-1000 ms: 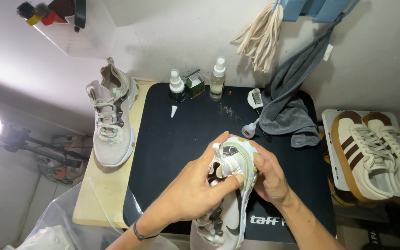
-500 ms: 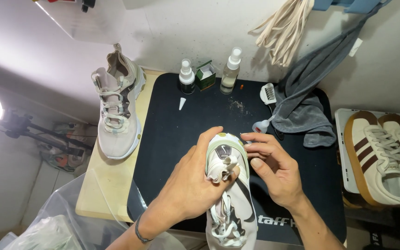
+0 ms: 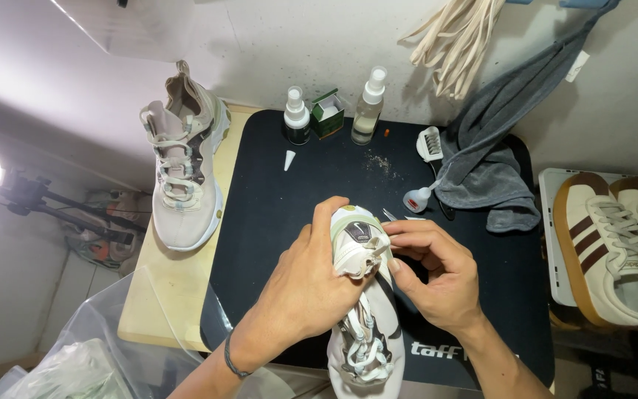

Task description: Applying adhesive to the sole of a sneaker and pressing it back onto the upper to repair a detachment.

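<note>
Firmly, left hand [image 3: 308, 284] grips pale mesh sneaker [image 3: 363, 295] (laced); right hand [image 3: 433, 277] fingers pinch its heel.

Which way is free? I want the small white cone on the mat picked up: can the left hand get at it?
Probably not at once: the left hand grips the sneaker. The white cone itself lies uncovered on the black mat.

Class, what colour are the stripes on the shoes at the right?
Brown stripes, head view.
</note>
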